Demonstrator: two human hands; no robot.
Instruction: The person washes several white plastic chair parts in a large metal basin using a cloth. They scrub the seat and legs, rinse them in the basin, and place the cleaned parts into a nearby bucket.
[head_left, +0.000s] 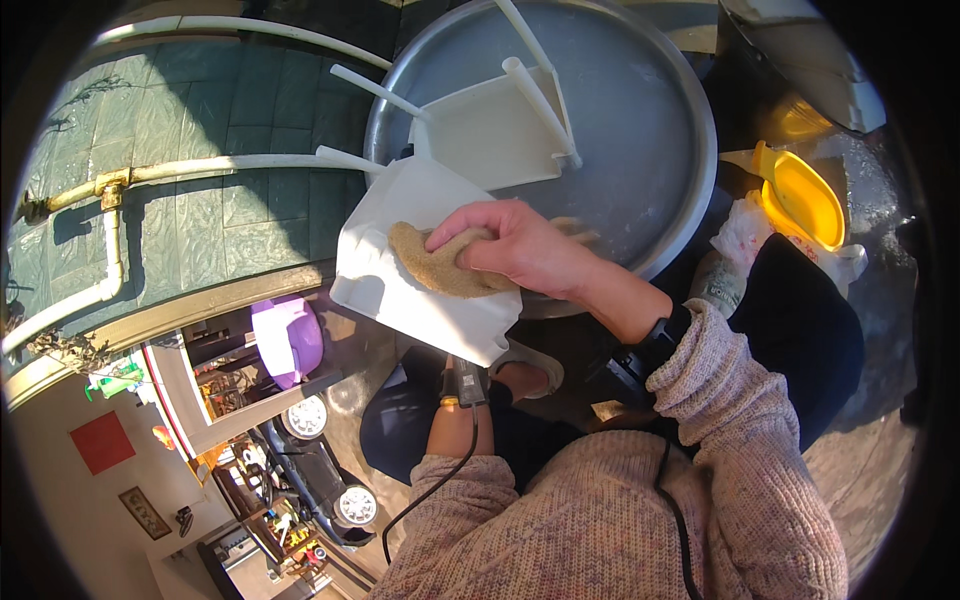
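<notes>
My right hand (517, 247) presses a tan cloth (442, 262) onto the sunlit lower panel of a white plastic rack with tube legs (427, 292). The rack is tilted over a large round metal basin (630, 150); its other panel and several tubes lie over the basin's inside. My left forearm (461, 427) reaches up under the near edge of the panel, with a device strapped at the wrist. The left hand itself is hidden behind the panel, so its grip does not show.
A yellow plastic scoop (802, 199) and a crumpled plastic bag (742, 229) are at the right. White pipes (232, 161) run along the green tiled wall at the left. A purple basin (292, 341) and a toy car (322, 465) stand at the lower left. Cables hang by my sleeves.
</notes>
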